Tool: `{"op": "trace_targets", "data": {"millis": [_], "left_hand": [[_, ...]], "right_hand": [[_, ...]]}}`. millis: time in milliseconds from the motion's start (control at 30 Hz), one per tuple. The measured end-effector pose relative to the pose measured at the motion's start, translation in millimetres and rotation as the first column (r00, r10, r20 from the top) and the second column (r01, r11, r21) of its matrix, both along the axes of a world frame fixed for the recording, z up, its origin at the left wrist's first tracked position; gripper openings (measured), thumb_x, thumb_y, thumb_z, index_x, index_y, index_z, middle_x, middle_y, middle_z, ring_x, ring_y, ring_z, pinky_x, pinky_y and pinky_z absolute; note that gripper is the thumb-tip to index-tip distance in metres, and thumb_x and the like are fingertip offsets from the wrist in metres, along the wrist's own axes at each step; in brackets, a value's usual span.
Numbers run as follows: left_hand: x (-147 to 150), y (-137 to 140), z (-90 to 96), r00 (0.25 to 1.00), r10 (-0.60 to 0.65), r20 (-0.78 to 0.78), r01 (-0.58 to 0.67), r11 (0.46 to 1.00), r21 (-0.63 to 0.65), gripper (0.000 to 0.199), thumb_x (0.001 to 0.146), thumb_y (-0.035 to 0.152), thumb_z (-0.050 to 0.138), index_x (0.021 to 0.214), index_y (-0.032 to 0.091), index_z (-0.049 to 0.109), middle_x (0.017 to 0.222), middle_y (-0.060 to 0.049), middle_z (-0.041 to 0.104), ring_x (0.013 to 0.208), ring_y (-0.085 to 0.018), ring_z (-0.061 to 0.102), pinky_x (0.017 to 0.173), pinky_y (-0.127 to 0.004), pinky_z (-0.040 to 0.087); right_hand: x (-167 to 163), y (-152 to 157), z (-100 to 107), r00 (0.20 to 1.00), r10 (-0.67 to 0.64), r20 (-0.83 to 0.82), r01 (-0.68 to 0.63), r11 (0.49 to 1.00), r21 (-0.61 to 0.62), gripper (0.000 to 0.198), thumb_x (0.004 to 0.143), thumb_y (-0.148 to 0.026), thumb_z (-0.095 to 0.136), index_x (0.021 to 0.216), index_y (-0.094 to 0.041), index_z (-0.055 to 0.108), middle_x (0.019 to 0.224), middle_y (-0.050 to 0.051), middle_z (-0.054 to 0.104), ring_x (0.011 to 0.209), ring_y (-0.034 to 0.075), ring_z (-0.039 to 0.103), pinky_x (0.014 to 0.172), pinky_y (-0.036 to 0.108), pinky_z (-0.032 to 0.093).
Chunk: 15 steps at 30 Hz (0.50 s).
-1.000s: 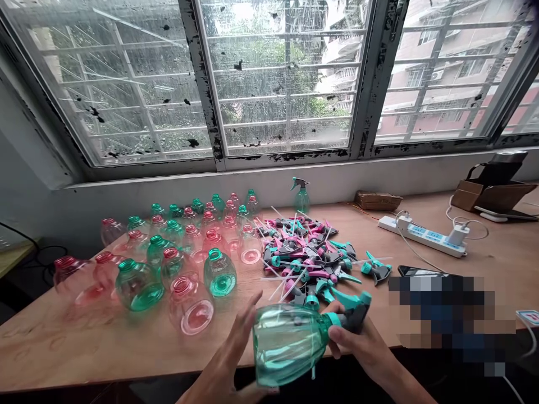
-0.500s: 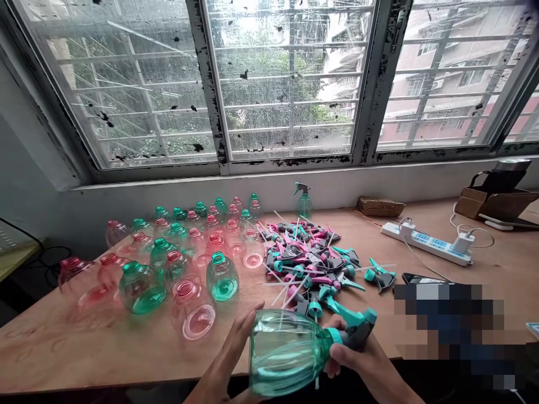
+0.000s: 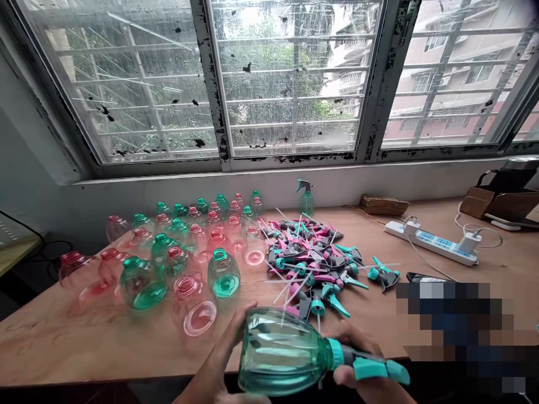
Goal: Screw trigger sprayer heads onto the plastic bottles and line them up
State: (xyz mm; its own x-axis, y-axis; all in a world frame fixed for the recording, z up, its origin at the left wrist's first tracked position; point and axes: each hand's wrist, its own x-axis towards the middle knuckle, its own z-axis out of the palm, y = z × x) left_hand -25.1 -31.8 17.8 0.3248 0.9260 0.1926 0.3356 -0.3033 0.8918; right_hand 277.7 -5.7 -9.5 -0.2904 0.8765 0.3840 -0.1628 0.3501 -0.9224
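Note:
A clear green spray bottle (image 3: 283, 353) lies on its side in the air at the table's front edge, its neck pointing right. My left hand (image 3: 221, 362) is wrapped round its base end. On the neck sits a grey and teal spray head (image 3: 373, 368), its teal trigger facing me. Fingers of my right hand (image 3: 357, 335) close round the collar and spray head, thumb below. Just beyond lies a heap of grey, pink and teal spray heads (image 3: 311, 258) with white tubes. One more spray head (image 3: 383, 274) rests apart on the right.
Several open pink and green bottles stand on the left, a pink bottle (image 3: 194, 306) nearest. A complete spray bottle (image 3: 307, 200) stands by the wall. To the right are a power strip (image 3: 433, 242), a brown package (image 3: 384, 205), a cardboard box (image 3: 499, 203) and a blurred patch.
The spray head has turned on the bottle's axis, its trigger moving from the upper side to face me. The bottle has shifted slightly left, and my right hand has turned with the head.

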Motion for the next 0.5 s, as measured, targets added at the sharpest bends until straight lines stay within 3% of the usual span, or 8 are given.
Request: {"op": "trace_targets", "data": {"millis": [67, 200, 333, 400, 467, 500], "left_hand": [[2.5, 5.7, 7.4, 0.998, 0.011, -0.068, -0.001, 0.99, 0.143, 0.114, 0.068, 0.065, 0.087, 0.162, 0.037, 0.028, 0.161, -0.014, 0.051, 0.147, -0.04, 0.049, 0.122, -0.057, 0.039], [8.7, 15.6, 19.2, 0.986, 0.019, -0.168, 0.045, 0.927, 0.373, 0.107, 0.077, 0.06, 0.083, 0.163, 0.036, 0.025, 0.162, -0.014, 0.049, 0.149, -0.042, 0.046, 0.123, -0.054, 0.041], [14.4, 25.6, 11.5, 0.976, 0.094, -0.194, 0.006, 0.888, 0.46, 0.112, 0.082, 0.048, 0.084, 0.167, 0.034, 0.013, 0.164, -0.017, 0.046, 0.147, -0.044, 0.048, 0.119, -0.058, 0.045], [18.3, 34.3, 0.8, 0.976, 0.11, -0.188, -0.018, 0.9, 0.435, 0.108, 0.089, 0.046, 0.078, 0.167, 0.037, 0.004, 0.167, -0.017, 0.04, 0.146, -0.044, 0.049, 0.115, -0.059, 0.049], [21.8, 44.5, -11.6, 0.978, 0.101, -0.183, -0.02, 0.917, 0.399, 0.098, 0.097, 0.045, 0.069, 0.166, 0.041, 0.0, 0.167, -0.015, 0.043, 0.142, -0.04, 0.057, 0.109, -0.055, 0.057], [22.8, 49.1, -18.1, 0.979, 0.093, -0.182, -0.016, 0.922, 0.387, 0.092, 0.1, 0.044, 0.063, 0.166, 0.043, 0.0, 0.165, -0.013, 0.046, 0.138, -0.037, 0.061, 0.105, -0.052, 0.061]], "right_hand": [[-3.8, 0.1, -3.8, 0.993, 0.041, -0.109, -0.055, 0.99, -0.128, 0.048, 0.078, -0.067, 0.082, 0.097, -0.024, 0.073, 0.064, 0.004, 0.079, 0.056, 0.027, 0.075, 0.055, 0.034, 0.059], [-5.7, 11.3, -2.1, 0.974, 0.076, -0.213, -0.13, 0.96, -0.249, 0.046, 0.086, -0.065, 0.077, 0.1, -0.023, 0.069, 0.061, 0.0, 0.074, 0.045, 0.021, 0.073, 0.048, 0.027, 0.05], [1.4, 40.6, 33.0, 0.976, 0.123, -0.177, -0.171, 0.943, -0.284, 0.046, 0.083, -0.065, 0.079, 0.092, -0.021, 0.067, 0.058, -0.002, 0.069, 0.037, 0.018, 0.068, 0.036, 0.021, 0.039], [7.4, 67.1, 67.4, 0.994, 0.005, -0.108, -0.035, 0.961, -0.275, 0.044, 0.085, -0.065, 0.076, 0.081, -0.023, 0.064, 0.045, -0.006, 0.059, 0.029, 0.016, 0.058, 0.03, 0.023, 0.038], [13.3, 104.9, 107.8, 0.968, -0.234, -0.095, 0.225, 0.97, -0.095, 0.043, 0.087, -0.062, 0.075, 0.07, -0.026, 0.06, 0.038, -0.01, 0.046, 0.027, 0.015, 0.05, 0.032, 0.027, 0.044], [15.5, 128.3, 127.7, 0.937, -0.338, -0.086, 0.343, 0.938, 0.054, 0.036, 0.086, -0.058, 0.078, 0.076, -0.026, 0.063, 0.042, -0.009, 0.051, 0.032, 0.017, 0.055, 0.035, 0.028, 0.047]]}}
